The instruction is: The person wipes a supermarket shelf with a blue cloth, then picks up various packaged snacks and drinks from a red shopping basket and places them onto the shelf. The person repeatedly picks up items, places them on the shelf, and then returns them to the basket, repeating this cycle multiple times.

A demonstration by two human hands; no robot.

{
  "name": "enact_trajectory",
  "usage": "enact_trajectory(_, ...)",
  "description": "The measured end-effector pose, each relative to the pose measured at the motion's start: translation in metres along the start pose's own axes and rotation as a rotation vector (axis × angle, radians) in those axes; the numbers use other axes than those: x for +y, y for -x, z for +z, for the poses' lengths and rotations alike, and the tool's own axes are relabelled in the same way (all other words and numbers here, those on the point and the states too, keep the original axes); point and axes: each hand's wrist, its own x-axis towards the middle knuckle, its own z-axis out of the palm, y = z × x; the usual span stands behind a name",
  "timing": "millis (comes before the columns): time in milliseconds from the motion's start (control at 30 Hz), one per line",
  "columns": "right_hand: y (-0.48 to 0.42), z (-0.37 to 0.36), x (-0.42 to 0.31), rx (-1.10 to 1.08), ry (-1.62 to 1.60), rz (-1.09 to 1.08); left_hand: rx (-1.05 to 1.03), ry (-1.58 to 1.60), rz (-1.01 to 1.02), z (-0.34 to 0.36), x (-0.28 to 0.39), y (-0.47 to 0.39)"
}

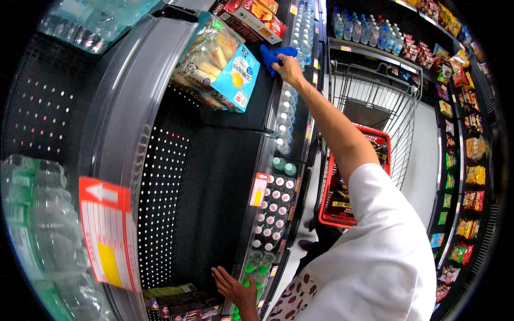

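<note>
My right hand (290,70) grips a bunched blue cloth (270,60) at the front edge of a black shelf (221,172), with the arm stretched far out. Beside the cloth stands a clear bag of packaged sandwich bread (237,76) with a blue label. Behind it lie red snack boxes (259,20). Much lower, my left hand (233,287) rests at the shelf's front edge, holding nothing, its fingers apart. Near its fingertips are dark printed packages (192,305). A red and white price tag (259,189) hangs on the shelf edge.
Rows of bottles (273,208) line the shelf below. A metal shopping cart (373,88) holding a red basket (388,152) stands in the aisle. Snack bags (474,174) fill the opposite shelves. Large bottles (44,224) and a clear shelf rail (132,100) are close on the left.
</note>
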Motion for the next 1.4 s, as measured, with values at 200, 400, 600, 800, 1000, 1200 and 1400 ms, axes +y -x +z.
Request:
enact_trajectory(200, 0.063, -0.002, -0.028, -0.101, -0.018, 0.044, 0.13, 0.027, 0.142, 0.012, -0.012, 0.001)
enact_trajectory(400, 0.119, 0.003, -0.057, -0.118, -0.02, 0.022, 0.144, 0.042, 0.144, 0.008, -0.011, 0.002)
enact_trajectory(600, 0.147, -0.012, -0.074, -0.452, -0.455, 0.327, 0.18, 0.079, 0.179, 0.008, -0.013, 0.003)
enact_trajectory(800, 0.204, -0.087, -0.078, -0.429, -0.745, 0.441, 0.25, 0.083, 0.238, 0.015, -0.02, 0.001)
enact_trajectory(1000, 0.296, -0.218, -0.105, -0.328, -0.392, 0.38, 0.292, 0.027, 0.233, 0.029, -0.028, 0.0)
enact_trajectory(1200, 0.431, -0.303, -0.05, -0.041, 0.036, 0.328, 0.308, -0.005, 0.244, 0.028, -0.02, 0.0)
enact_trajectory(1400, 0.532, -0.324, 0.015, 0.116, 0.076, 0.485, 0.352, -0.028, 0.255, 0.034, -0.028, -0.002)
